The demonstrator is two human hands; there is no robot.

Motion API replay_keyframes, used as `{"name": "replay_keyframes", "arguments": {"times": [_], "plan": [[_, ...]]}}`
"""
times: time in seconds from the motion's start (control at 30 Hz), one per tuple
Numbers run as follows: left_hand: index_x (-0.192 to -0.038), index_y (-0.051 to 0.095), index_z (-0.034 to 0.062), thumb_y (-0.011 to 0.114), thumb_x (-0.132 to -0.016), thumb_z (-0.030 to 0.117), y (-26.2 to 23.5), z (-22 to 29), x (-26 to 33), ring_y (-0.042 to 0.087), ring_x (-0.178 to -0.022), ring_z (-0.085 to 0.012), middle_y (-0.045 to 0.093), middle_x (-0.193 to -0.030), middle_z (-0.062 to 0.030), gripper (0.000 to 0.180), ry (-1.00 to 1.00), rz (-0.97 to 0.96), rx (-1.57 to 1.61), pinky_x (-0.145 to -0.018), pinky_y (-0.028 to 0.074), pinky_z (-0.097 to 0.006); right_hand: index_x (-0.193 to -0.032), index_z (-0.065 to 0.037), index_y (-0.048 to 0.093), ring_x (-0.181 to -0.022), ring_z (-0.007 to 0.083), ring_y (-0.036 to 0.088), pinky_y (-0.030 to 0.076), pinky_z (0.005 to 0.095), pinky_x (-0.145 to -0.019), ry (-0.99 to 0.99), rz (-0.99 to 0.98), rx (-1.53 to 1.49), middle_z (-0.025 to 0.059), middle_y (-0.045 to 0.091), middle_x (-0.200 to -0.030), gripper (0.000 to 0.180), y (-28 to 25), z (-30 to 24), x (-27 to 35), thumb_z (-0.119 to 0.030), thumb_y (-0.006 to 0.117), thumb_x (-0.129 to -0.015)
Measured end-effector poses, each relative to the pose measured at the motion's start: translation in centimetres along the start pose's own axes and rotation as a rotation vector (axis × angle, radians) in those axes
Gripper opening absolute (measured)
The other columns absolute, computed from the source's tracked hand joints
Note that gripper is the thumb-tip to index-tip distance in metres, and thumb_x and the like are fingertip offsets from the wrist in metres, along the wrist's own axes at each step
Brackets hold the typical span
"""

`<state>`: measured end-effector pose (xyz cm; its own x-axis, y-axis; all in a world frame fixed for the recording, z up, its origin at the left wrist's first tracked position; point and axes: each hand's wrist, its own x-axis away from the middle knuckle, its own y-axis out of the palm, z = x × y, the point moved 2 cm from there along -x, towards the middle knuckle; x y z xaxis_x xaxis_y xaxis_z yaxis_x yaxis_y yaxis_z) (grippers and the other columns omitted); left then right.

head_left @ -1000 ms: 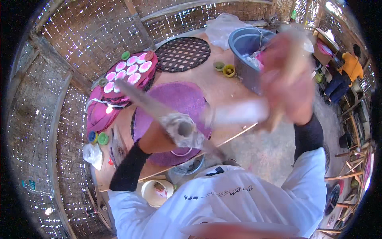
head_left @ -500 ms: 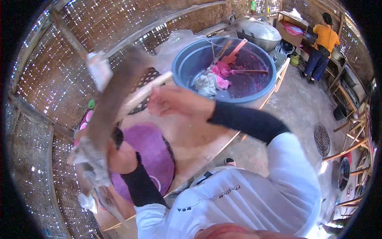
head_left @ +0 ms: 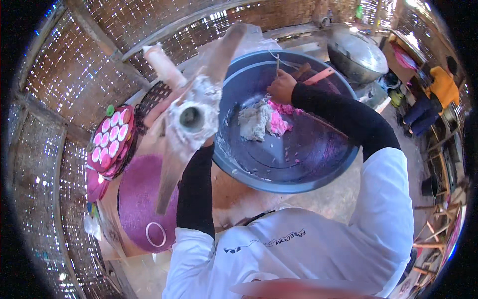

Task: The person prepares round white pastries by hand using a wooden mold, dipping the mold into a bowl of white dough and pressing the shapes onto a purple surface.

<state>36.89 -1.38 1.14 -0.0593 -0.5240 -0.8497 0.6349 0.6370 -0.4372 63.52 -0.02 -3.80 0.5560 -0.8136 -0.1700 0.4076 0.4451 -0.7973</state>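
Observation:
My left hand (head_left: 209, 141) is mostly hidden behind a long wooden tool (head_left: 174, 142) that it holds up; the tool has a round hole in its thick middle and is smeared with white dough. A pale, dough-coated rod (head_left: 167, 67) sticks out beyond it. My right hand (head_left: 283, 87) is inside the large blue-grey basin (head_left: 294, 188), fingers closed on a thin pale stick (head_left: 278, 65). Below that hand lie a lump of white dough (head_left: 253, 122) and pink dough (head_left: 280, 123). A pink spatula (head_left: 318, 76) and a wooden paddle (head_left: 301, 71) lean at the basin's far side.
A purple round mat (head_left: 139, 194) with a white ring (head_left: 156, 234) lies on the table at left. Behind it sits a stack of pink-and-white rounds (head_left: 113, 132). A large lidded metal pot (head_left: 357, 52) stands at the back. A person in orange (head_left: 440, 92) works far right.
My right hand has moved from beside the wooden tool into the basin and closed on a thin stick. The tool has turned, showing its round hole, and moved right. My view has shifted.

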Motion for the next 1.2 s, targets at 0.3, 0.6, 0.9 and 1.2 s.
{"name": "replay_keyframes", "arguments": {"times": [0.3,0.6,0.9,1.2], "plan": [[-0.108,0.049,-0.0022,0.065,-0.073,0.011,1.1,-0.2,0.2,0.052,-0.097,-0.0255,0.054,-0.105,-0.0158,0.040,-0.074,-0.044,0.059,-0.087,0.040,-0.036,-0.064,-0.011,0.064,-0.062,0.0258,0.062,0.048,0.0394,-0.054,-0.095,-0.125,-0.224,0.0085,0.062,-0.063,0.012,-4.0,-2.1,-2.1,-0.020,0.056,-0.067],[-0.106,0.050,-0.0024,0.066,-0.073,0.011,1.9,-0.3,0.0,0.053,-0.096,-0.0256,0.055,-0.103,-0.0161,0.039,-0.098,-0.066,0.051,-0.085,0.040,-0.036,-0.061,-0.010,0.063,-0.060,0.0241,0.063,0.048,0.0382,-0.050,-0.110,-0.122,-0.276,0.0091,0.062,-0.062,0.011,-6.1,-5.1,1.2,-0.015,0.056,-0.068],[-0.105,0.050,-0.0026,0.066,-0.073,0.011,2.1,-0.8,0.0,0.053,-0.094,-0.0256,0.055,-0.102,-0.0164,0.039,-0.122,-0.073,0.254,-0.084,0.041,-0.036,-0.062,-0.010,0.062,-0.059,0.0256,0.062,0.047,0.0375,-0.050,0.030,-0.162,-0.255,0.0107,0.060,-0.061,0.011,-6.3,-4.5,-0.1,-0.015,0.055,-0.068],[-0.104,0.051,-0.0027,0.067,-0.072,0.011,2.3,-0.8,-0.6,0.054,-0.092,-0.0257,0.055,-0.100,-0.0167,0.038,-0.135,-0.081,0.231,-0.083,0.041,-0.036,-0.063,-0.010,0.063,-0.059,0.0237,0.062,0.047,0.0358,-0.052,-0.139,-0.231,-0.266,0.0102,0.061,-0.062,0.013,-9.3,-7.1,0.7,-0.016,0.054,-0.069]]}}
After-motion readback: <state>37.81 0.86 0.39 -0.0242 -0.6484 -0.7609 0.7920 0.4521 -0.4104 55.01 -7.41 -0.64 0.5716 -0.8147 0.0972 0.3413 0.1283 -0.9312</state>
